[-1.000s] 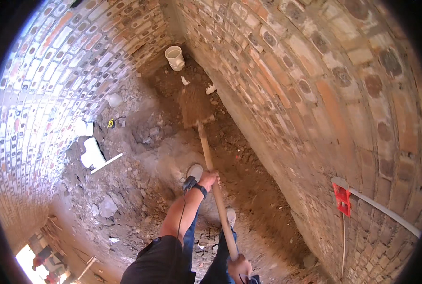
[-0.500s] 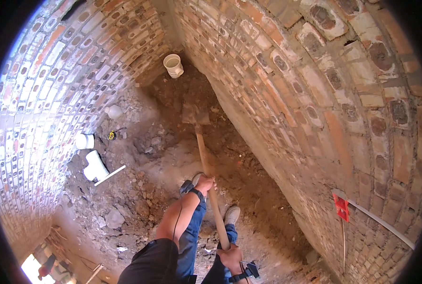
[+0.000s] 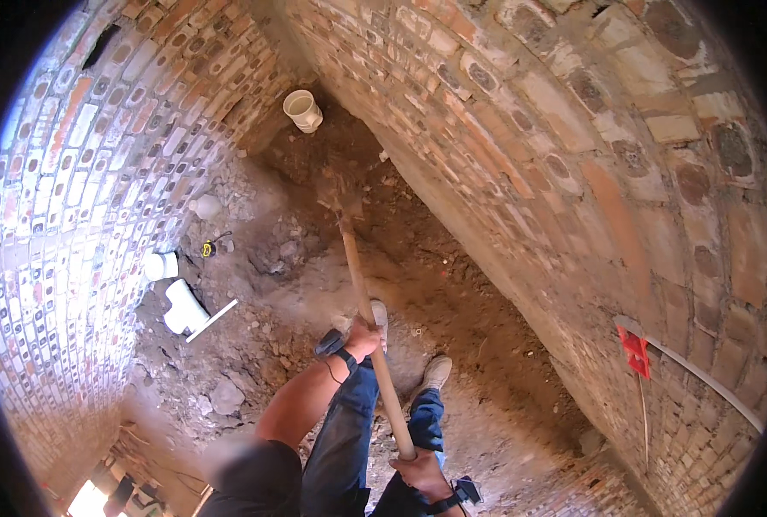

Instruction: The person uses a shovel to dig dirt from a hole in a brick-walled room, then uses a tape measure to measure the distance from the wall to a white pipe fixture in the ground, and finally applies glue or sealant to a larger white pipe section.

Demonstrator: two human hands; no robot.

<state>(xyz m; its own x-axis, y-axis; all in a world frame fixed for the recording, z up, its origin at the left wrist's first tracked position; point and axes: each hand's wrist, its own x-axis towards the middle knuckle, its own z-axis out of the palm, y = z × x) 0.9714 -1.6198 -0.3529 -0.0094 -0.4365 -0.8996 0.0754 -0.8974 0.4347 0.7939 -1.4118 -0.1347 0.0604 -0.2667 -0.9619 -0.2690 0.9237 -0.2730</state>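
A long-handled shovel slants across the middle, its wooden shaft [image 3: 355, 263] running from near my body up toward the far corner. My left hand [image 3: 363, 339] is wrapped around the shaft partway down, just above my shoes. Nearer to me, my right hand [image 3: 419, 475] grips the handle's near end. The shovel's blade [image 3: 340, 194] rests low against the dark soil; it is dirt-coloured and blurred, so how much earth lies on it is hard to tell. Beyond the blade, a whitish bucket [image 3: 302, 112] stands in the corner.
Brick walls close in on the left [image 3: 99, 181] and right [image 3: 521, 207]. White pipe fittings [image 3: 185, 308], a thin white strip [image 3: 212, 320] and a yellow-black tape measure [image 3: 208, 249] lie on the left soil. A red electrical box [image 3: 633, 351] with conduit sits on the right wall. Rubble [image 3: 226, 396] covers the lower-left ground.
The whole view has shifted a little. The shovel blade sits slightly closer to the bucket and looks more blurred. Both hands keep their hold on the shaft.
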